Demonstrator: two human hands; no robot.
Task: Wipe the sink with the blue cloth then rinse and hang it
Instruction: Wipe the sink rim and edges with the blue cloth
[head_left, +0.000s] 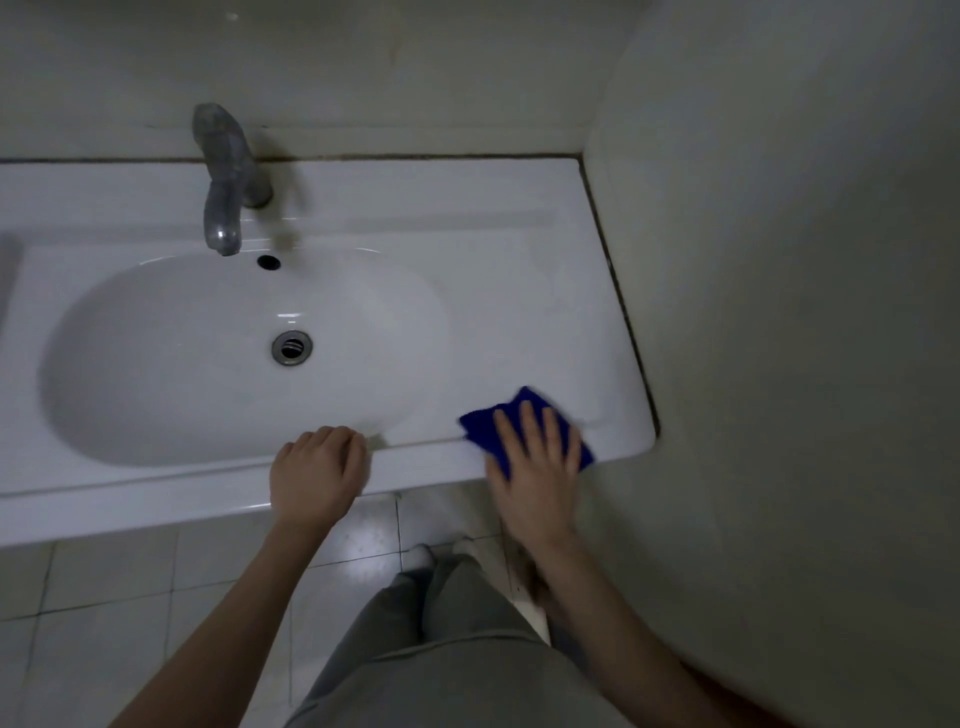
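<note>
At sink (519, 312) front-right corner: right grip (535, 457) released, flat on blue cloth (483, 434); left grip (317, 467) clenched over rim. I want even, overlapping strokes.

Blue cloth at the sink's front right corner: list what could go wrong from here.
1. The blue cloth lies right at the sink's front edge under the flat right hand; an outward stroke could drop it onto the tiled floor.
2. Wiping sits at one corner, so the ledge by the faucet may get skipped.
3. The left hand rests on the glossy rim; if wet, it might slip.
</note>
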